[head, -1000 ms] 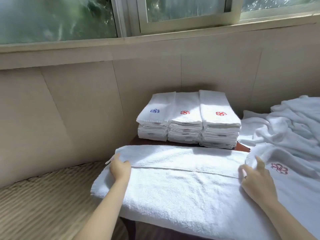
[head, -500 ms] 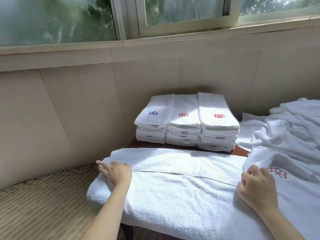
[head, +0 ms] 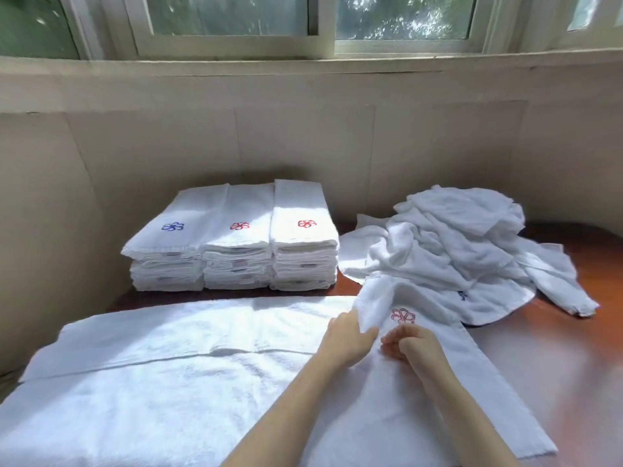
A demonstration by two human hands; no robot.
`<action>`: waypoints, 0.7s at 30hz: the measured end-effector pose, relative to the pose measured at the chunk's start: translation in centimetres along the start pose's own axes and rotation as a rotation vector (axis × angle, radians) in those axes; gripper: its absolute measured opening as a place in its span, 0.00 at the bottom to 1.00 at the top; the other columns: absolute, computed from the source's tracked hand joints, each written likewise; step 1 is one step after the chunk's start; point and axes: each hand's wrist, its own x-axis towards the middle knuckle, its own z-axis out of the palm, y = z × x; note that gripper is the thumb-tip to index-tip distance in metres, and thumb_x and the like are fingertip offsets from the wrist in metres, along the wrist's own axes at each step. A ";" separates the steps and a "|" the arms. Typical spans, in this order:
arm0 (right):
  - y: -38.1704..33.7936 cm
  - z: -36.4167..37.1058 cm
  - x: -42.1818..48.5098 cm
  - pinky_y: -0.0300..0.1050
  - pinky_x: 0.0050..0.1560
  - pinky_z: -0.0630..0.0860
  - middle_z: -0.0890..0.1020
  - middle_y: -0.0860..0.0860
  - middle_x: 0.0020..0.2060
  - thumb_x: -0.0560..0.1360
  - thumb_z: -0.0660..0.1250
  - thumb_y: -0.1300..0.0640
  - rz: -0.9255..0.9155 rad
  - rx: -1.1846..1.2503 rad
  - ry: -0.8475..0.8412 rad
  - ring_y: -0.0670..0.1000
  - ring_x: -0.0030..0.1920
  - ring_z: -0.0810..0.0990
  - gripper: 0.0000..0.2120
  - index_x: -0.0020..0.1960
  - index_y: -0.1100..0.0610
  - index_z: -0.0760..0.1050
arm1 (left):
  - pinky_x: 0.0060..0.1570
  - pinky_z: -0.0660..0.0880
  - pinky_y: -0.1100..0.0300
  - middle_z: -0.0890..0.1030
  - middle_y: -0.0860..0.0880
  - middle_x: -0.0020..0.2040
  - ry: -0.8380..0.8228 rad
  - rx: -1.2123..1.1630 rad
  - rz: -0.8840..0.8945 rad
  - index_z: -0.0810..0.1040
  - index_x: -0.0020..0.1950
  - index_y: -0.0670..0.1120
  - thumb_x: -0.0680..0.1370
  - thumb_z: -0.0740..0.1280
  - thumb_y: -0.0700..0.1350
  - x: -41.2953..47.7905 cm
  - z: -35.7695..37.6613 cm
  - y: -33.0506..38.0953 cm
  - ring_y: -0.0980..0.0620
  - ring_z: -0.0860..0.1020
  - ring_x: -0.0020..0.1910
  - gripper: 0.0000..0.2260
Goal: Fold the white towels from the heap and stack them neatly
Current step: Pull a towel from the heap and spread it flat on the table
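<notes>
A long white towel (head: 168,365) lies folded lengthwise across the front of the table. Its right end, bearing a red flower emblem (head: 403,315), is turned up in a flap. My left hand (head: 349,338) reaches across to that flap, and its fingertips slip under the flap's edge and hold it. Just right of it, my right hand (head: 413,347) rests on the towel with curled fingers; whether they pinch cloth is not visible. Three neat stacks of folded towels (head: 236,251) stand at the back. The loose heap (head: 455,251) lies at the back right.
The reddish-brown wooden table (head: 556,365) shows bare at the right. A beige panelled wall (head: 303,146) runs close behind the stacks, under a window sill (head: 303,67). The towel's left end hangs past the table's left edge.
My left hand left the towel's left end and crossed to the right end beside my right hand. The view swung right, so the whole heap now shows.
</notes>
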 end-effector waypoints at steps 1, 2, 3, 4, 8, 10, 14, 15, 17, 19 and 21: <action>0.1 -1.1 0.4 0.45 0.35 0.78 0.78 0.60 0.32 0.68 0.49 0.78 0.067 0.089 0.006 0.57 0.31 0.78 0.17 0.36 0.66 0.74 | 0.62 0.66 0.50 0.72 0.39 0.66 0.018 -0.070 -0.024 0.65 0.70 0.39 0.79 0.61 0.52 0.7 1.0 0.9 0.38 0.70 0.65 0.24; 0.2 -2.3 0.8 0.42 0.28 0.75 0.76 0.60 0.32 0.69 0.47 0.77 0.123 0.137 0.015 0.56 0.29 0.76 0.17 0.38 0.66 0.73 | 0.63 0.66 0.52 0.70 0.41 0.69 0.050 -0.178 -0.064 0.60 0.74 0.41 0.77 0.63 0.52 1.3 1.6 1.5 0.40 0.69 0.67 0.29; 0.2 -3.3 1.2 0.40 0.24 0.73 0.75 0.60 0.32 0.71 0.47 0.76 0.159 0.140 0.021 0.55 0.27 0.75 0.16 0.41 0.66 0.72 | 0.63 0.67 0.54 0.69 0.43 0.70 0.090 -0.296 -0.107 0.56 0.76 0.43 0.76 0.65 0.49 1.8 1.8 1.8 0.42 0.69 0.67 0.32; 0.3 -4.2 1.7 0.38 0.22 0.72 0.74 0.59 0.32 0.72 0.48 0.75 0.171 0.125 0.030 0.54 0.26 0.74 0.15 0.43 0.65 0.72 | 0.61 0.68 0.57 0.70 0.45 0.69 0.127 -0.389 -0.139 0.55 0.77 0.45 0.75 0.66 0.44 2.4 1.8 1.8 0.45 0.70 0.66 0.33; 0.6 -7.2 3.7 0.37 0.19 0.71 0.76 0.59 0.31 0.77 0.53 0.70 0.152 0.144 0.144 0.53 0.18 0.73 0.10 0.46 0.63 0.72 | 0.63 0.68 0.61 0.72 0.50 0.66 0.105 -0.568 0.012 0.66 0.73 0.49 0.68 0.60 0.31 3.6 0.5 2.6 0.55 0.71 0.63 0.34; 0.5 -8.1 4.8 0.39 0.19 0.73 0.78 0.61 0.33 0.80 0.55 0.62 0.158 0.218 0.161 0.54 0.19 0.76 0.07 0.48 0.61 0.71 | 0.67 0.67 0.61 0.73 0.52 0.67 0.054 -0.510 0.224 0.74 0.68 0.48 0.65 0.58 0.27 3.5 0.1 3.7 0.55 0.70 0.67 0.33; -0.1 -8.9 6.6 0.44 0.27 0.76 0.78 0.60 0.41 0.82 0.51 0.43 0.201 0.361 0.081 0.57 0.31 0.79 0.19 0.58 0.57 0.68 | 0.67 0.64 0.70 0.67 0.62 0.70 -0.192 -0.155 0.570 0.80 0.63 0.48 0.62 0.55 0.25 2.5 1.0 5.9 0.65 0.66 0.68 0.35; -0.1 -8.9 6.8 0.45 0.31 0.76 0.78 0.59 0.41 0.81 0.51 0.41 0.202 0.399 0.075 0.56 0.32 0.78 0.20 0.59 0.56 0.68 | 0.65 0.66 0.68 0.71 0.58 0.69 -0.310 -0.057 0.600 0.80 0.62 0.48 0.64 0.56 0.26 2.2 1.4 6.2 0.62 0.69 0.67 0.33; -0.1 -9.0 6.8 0.43 0.31 0.73 0.78 0.56 0.36 0.79 0.55 0.40 0.192 0.444 0.058 0.53 0.30 0.75 0.19 0.58 0.55 0.69 | 0.56 0.70 0.70 0.80 0.54 0.62 -0.476 0.038 0.595 0.81 0.61 0.47 0.68 0.60 0.29 1.7 1.8 6.5 0.62 0.76 0.57 0.26; 0.4 -9.3 6.5 0.44 0.32 0.76 0.79 0.55 0.41 0.77 0.64 0.45 0.145 0.298 0.044 0.52 0.34 0.78 0.16 0.59 0.53 0.69 | 0.41 0.66 0.78 0.83 0.59 0.46 -0.433 -0.016 0.563 0.82 0.58 0.49 0.72 0.63 0.34 1.4 2.0 6.4 0.68 0.76 0.39 0.19; 1.3 -9.5 6.2 0.47 0.39 0.78 0.77 0.53 0.45 0.73 0.71 0.53 0.065 0.017 0.051 0.52 0.42 0.79 0.20 0.62 0.51 0.68 | 0.38 0.65 0.76 0.81 0.62 0.39 -0.263 -0.128 0.506 0.83 0.55 0.49 0.74 0.64 0.36 1.2 1.8 6.1 0.65 0.74 0.34 0.15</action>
